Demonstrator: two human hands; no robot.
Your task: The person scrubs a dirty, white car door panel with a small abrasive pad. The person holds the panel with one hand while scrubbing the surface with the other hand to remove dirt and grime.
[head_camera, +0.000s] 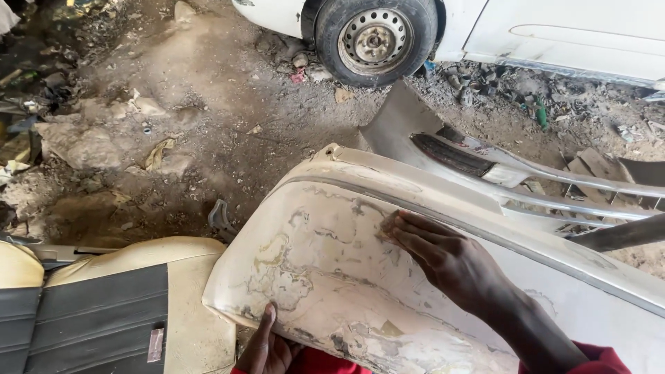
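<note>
A white car bumper [325, 277] with patchy, worn paint and filler lies across my lap, its rounded end pointing left. My right hand [443, 256] presses flat on its upper face, with a small piece of sandpaper [388, 225] under the fingertips. My left hand [267, 346] grips the bumper's lower edge near the bottom of the view, thumb up on the surface. A red sleeve [596, 360] shows at the lower right.
A beige and black car seat [118, 312] lies at the lower left. A second grey bumper [485, 166] rests behind mine. A white car with a steel wheel [374, 40] stands at the top. The dirt ground [208, 104] is strewn with scraps and rubble.
</note>
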